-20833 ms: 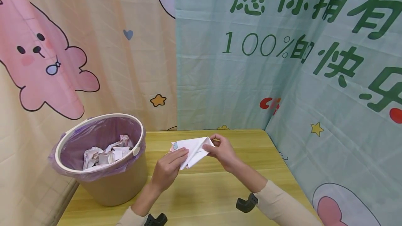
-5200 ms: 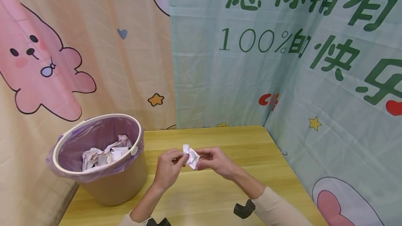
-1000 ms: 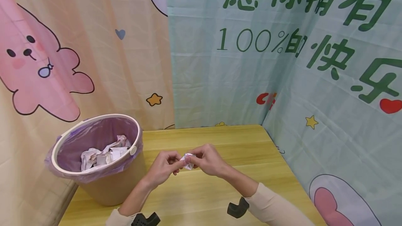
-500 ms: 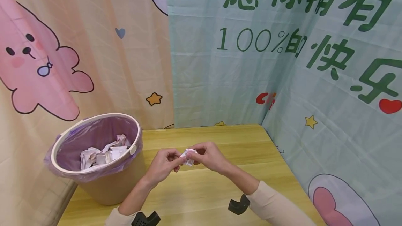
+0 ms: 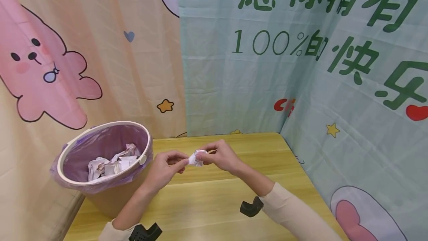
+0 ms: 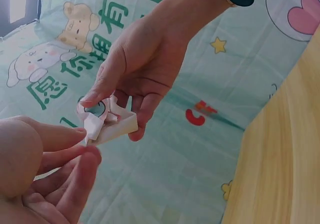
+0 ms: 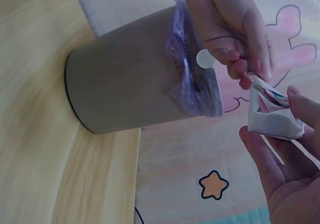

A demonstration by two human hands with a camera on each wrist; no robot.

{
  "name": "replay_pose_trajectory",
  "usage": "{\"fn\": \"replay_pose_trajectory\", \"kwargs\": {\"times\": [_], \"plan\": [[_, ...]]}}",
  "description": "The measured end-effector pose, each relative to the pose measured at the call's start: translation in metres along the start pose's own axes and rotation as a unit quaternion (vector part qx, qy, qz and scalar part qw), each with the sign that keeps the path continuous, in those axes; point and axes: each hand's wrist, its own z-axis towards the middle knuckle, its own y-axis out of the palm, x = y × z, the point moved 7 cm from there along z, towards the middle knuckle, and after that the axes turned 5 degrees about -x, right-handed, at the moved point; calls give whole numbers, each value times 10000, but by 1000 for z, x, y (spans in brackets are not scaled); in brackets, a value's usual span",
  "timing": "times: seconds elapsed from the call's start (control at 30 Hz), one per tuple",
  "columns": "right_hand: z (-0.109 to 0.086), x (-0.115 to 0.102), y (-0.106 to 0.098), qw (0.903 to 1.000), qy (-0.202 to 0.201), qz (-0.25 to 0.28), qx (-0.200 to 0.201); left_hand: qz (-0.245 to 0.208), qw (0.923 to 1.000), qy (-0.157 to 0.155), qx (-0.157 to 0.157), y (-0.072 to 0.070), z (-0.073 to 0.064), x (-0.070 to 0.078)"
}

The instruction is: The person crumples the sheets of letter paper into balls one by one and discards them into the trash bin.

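A small, crumpled and folded piece of white paper (image 5: 192, 159) with printed marks is held between both hands over the table. My left hand (image 5: 163, 169) pinches its left corner between thumb and fingertips. At the other end, my right hand (image 5: 223, 158) grips the paper with the thumb on top and the fingers beneath. In the left wrist view, the paper (image 6: 117, 126) shows uneven folds and a coloured print near the right thumb. The right wrist view shows the paper's (image 7: 275, 124) folded layers and a gap between them.
A beige bin (image 5: 112, 200) lined with a purple bag (image 5: 78, 161) stands on the table's left side, partly behind the left arm. Several crumpled papers (image 5: 113, 164) lie in it. The wooden table (image 5: 214, 203) ends at printed curtains (image 5: 230, 84) behind and to the right.
Earlier the paper was a larger, flatter folded sheet; now it is compact. Over the last half second both hands have risen and shifted slightly left with it. The bin's contents look the same.
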Motion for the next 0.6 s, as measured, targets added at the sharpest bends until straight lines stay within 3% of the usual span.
{"fn": "replay_pose_trajectory", "kwargs": {"times": [0.23, 0.47, 0.6], "plan": [[22, -7, -1, 9999, -77, 101, 18, 1063, 9933, -66, 440, -34, -9, 12], [48, -19, 0, 9997, -219, 113, 22, 2004, 9703, 303, 1320, -94, -35, 18], [61, -24, 2, 9998, -194, 54, -24, 2158, 9587, 356, 1816, -121, -51, 20]]}}
